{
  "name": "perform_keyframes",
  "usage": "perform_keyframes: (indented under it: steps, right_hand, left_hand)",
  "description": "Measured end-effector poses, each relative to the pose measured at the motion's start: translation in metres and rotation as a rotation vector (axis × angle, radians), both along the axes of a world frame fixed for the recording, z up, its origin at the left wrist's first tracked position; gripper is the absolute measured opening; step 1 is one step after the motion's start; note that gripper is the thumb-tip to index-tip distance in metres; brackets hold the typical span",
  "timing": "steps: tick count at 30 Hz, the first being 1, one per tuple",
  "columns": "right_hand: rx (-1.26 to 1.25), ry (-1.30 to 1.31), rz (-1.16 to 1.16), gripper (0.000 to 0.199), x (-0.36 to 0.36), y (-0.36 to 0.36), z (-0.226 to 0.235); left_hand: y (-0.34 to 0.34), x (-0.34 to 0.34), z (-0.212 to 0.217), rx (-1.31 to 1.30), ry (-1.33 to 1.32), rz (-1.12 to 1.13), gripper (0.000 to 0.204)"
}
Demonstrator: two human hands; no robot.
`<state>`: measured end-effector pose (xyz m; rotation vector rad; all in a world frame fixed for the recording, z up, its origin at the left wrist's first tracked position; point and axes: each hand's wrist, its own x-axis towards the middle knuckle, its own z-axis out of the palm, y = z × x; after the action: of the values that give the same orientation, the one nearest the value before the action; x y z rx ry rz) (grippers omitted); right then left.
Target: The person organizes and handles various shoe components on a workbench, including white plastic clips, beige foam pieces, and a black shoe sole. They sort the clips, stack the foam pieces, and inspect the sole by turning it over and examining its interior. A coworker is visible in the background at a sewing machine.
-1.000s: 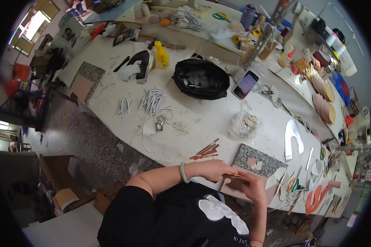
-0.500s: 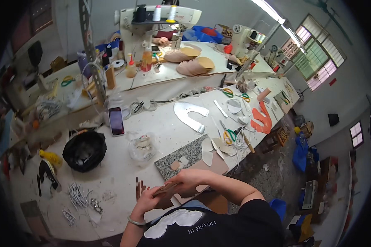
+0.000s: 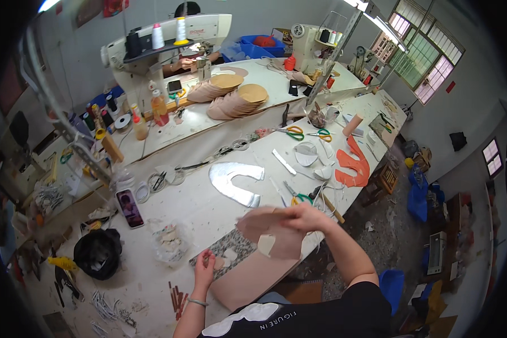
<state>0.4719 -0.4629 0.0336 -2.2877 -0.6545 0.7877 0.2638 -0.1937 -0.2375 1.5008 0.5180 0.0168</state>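
My right hand (image 3: 308, 217) is closed on the upper edge of a pinkish-brown, curved leather piece (image 3: 265, 222), blurred by motion. The piece hangs tilted over the granite slab (image 3: 234, 246) and some pale cut pieces. Whether it is one layer or several, I cannot tell. At the slab's near left corner is my left hand (image 3: 205, 265), its fingers curled in; anything inside them is hidden. Small beige scraps (image 3: 226, 258) lie on the slab beside it. A broad pinkish-beige panel (image 3: 239, 284) lies between the slab and my body.
Beyond the slab are a silver U-shaped piece (image 3: 222, 179), green-handled scissors (image 3: 301, 198) and an orange cut piece (image 3: 355, 169). On the left stand a phone (image 3: 129, 208) and a black-lined bin (image 3: 98, 253). Another person's hand (image 3: 183, 65) works at a sewing machine (image 3: 169, 36).
My hands, together at the leather before, have parted. The right hand has carried the leather piece up and to the right; the left stays by the slab. The whole view has shifted.
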Motion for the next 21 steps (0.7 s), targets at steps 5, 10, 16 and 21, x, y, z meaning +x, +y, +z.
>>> perform_keyframes:
  steps: [5,10,16,21]
  right_hand:
    - [0.336,-0.034,-0.329,0.028,0.136,-0.072,-0.013]
    - [0.355,-0.166,-0.487,0.032,0.265,-0.103,-0.047]
    - [0.600,-0.192,-0.594,0.033,0.392,-0.106,-0.080]
    - [0.958,-0.252,-0.804,0.036,0.524,-0.077,-0.077]
  left_hand:
    - [-0.054,0.066,-0.012,0.799,-0.066,-0.158,0.050]
    - [-0.067,0.076,-0.026,0.844,0.096,-0.238,0.053]
    - [-0.067,0.082,-0.012,0.829,0.208,-0.296,0.057]
    - [-0.071,0.090,-0.004,0.857,0.248,-0.319,0.058]
